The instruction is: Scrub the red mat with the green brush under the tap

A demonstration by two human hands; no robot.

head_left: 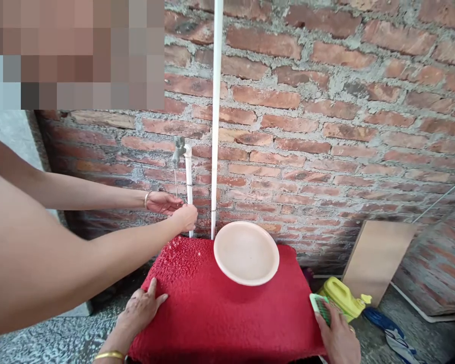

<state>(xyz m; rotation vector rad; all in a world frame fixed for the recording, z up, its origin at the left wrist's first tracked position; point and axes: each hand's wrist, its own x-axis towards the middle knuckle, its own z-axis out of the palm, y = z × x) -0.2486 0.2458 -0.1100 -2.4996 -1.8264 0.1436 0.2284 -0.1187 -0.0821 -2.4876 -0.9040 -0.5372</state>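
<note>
My left hand [142, 308], with a gold bangle at its wrist, presses on the left edge of a wet red mat [227, 313], thumb and fingers apart. At the mat's right edge, my right hand [339, 333] grips a scrubbing brush [319, 305] with green bristles and a pale rim; part of it is hidden by my fingers. A round, pale pink basin [246, 253] stands on the far part of the mat. Foamy-looking droplets cover the mat's far left corner.
Another person's hands [184, 217] are under a running tap [178, 149] on a white pipe, their arms reaching in from the left. On the right are a yellow jug [339, 296], blue slippers [382, 323] and a leaning board [377, 258]. Behind rises a brick wall [326, 126].
</note>
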